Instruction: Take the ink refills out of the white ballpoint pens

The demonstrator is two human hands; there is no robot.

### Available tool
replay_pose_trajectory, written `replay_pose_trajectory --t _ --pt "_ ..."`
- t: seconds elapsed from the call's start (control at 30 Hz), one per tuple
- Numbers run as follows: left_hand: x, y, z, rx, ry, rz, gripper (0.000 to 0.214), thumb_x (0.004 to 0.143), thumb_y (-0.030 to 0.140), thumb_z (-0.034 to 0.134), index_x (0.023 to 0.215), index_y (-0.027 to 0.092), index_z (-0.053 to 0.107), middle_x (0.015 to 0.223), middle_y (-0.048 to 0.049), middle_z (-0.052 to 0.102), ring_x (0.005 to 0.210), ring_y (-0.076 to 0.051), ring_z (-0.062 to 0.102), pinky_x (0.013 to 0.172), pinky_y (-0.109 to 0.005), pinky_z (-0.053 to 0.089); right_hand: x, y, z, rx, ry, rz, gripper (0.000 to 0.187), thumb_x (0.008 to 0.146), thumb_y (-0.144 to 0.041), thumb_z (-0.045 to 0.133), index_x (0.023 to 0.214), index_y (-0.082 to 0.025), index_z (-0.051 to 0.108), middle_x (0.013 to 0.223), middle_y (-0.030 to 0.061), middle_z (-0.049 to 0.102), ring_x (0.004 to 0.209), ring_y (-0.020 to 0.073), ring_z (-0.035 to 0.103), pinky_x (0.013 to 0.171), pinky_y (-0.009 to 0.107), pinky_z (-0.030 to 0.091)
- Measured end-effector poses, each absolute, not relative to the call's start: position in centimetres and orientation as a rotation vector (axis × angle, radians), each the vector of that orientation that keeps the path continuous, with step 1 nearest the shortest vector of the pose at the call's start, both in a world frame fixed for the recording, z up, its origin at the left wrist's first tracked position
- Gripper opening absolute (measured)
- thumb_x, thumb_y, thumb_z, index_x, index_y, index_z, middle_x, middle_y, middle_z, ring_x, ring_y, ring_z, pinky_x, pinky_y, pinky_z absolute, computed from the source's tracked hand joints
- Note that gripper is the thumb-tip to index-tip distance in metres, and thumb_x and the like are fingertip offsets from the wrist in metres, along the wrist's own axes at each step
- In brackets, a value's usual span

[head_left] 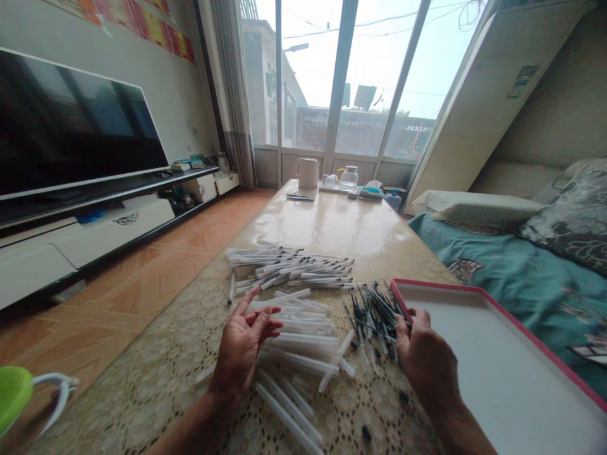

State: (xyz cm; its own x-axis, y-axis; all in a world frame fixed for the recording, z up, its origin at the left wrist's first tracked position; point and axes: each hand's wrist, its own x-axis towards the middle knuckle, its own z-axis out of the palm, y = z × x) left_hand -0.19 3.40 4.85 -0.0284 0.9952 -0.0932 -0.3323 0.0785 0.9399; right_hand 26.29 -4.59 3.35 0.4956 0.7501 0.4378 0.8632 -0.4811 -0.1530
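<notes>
My left hand (246,341) hovers open, fingers spread, over the left edge of a heap of white pen barrels (303,344) on the lace-covered table (156,379). My right hand (424,354) rests knuckles up at the right edge of a pile of thin black refills (374,313); its fingertips curl into the pile and are hidden, so what they grip is unclear. A row of assembled white pens (289,265) lies farther back. A single pen (231,287) lies apart at the left.
A white tray with a red rim (497,354) sits at my right. A white jug (307,172), a glass teapot (349,177) and small items stand at the table's far end. A TV (71,126) is at left, a teal sofa (521,278) at right.
</notes>
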Motion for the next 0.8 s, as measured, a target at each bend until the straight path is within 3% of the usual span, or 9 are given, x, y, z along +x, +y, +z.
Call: replay_pose_trajectory --t 0.07,0.17,0.3,0.43,0.63,0.8 --pt "-0.1 3.2 4.9 0.908 1.027 1.335 0.071 0.067 0.024 0.071 0.129 0.020 0.037 0.076 -0.0019 0.071 0.053 -0.012 0.064 0.048 -0.020 0.052 26.2 -4.5 3.3 -2.410 -1.362 -0.453 0.021 0.088 -0.029 0.045 0.100 -0.014 0.052 0.055 0.0073 0.064 0.044 0.0232 0.061 0.039 0.025 0.030" --pt "0.0 2.8 4.5 1.017 1.018 1.352 0.061 0.069 0.030 0.069 0.123 0.020 0.042 0.070 0.0006 0.069 0.046 -0.012 0.061 0.041 -0.020 0.049 25.5 -4.4 3.3 -2.265 -1.380 -0.437 0.023 0.089 -0.031 0.043 0.102 -0.015 0.053 0.062 0.0086 0.066 0.049 0.0233 0.063 0.042 0.026 0.035" --pt "0.6 1.9 4.0 1.177 0.999 1.309 0.043 0.073 0.036 0.066 0.109 0.019 0.052 0.059 0.0039 0.062 0.038 -0.010 0.054 0.034 -0.018 0.041 22.9 -4.4 3.7 -1.831 -1.482 -0.025 0.022 0.091 -0.032 0.036 0.088 -0.018 0.054 0.069 0.0054 0.065 0.058 0.0183 0.062 0.053 0.025 0.043" --pt "1.1 1.2 3.8 1.239 0.990 1.257 0.036 0.073 0.038 0.065 0.103 0.018 0.056 0.054 0.0045 0.060 0.036 -0.009 0.052 0.036 -0.018 0.040 20.4 -3.5 4.3 -1.753 -1.575 0.256 0.019 0.091 -0.024 0.037 0.086 -0.018 0.054 0.071 0.0024 0.063 0.063 0.0153 0.061 0.057 0.022 0.044" --pt "1.0 1.2 4.0 1.281 1.015 1.254 0.032 0.078 0.036 0.060 0.104 0.019 0.053 0.055 0.0050 0.058 0.036 -0.008 0.050 0.034 -0.016 0.038 20.8 1.4 4.4 -1.812 -1.869 0.077 0.013 0.084 -0.011 0.046 0.089 -0.016 0.056 0.088 0.0066 0.063 0.080 0.0172 0.058 0.071 0.023 0.042" --pt "0.7 1.8 3.8 1.252 1.024 1.291 0.033 0.078 0.037 0.060 0.104 0.020 0.053 0.055 0.0057 0.058 0.035 -0.008 0.050 0.035 -0.016 0.038 22.0 5.9 3.9 -1.855 -1.924 -0.087 0.020 0.085 -0.008 0.044 0.097 -0.016 0.058 0.097 0.0098 0.061 0.097 0.0215 0.051 0.083 0.029 0.035"
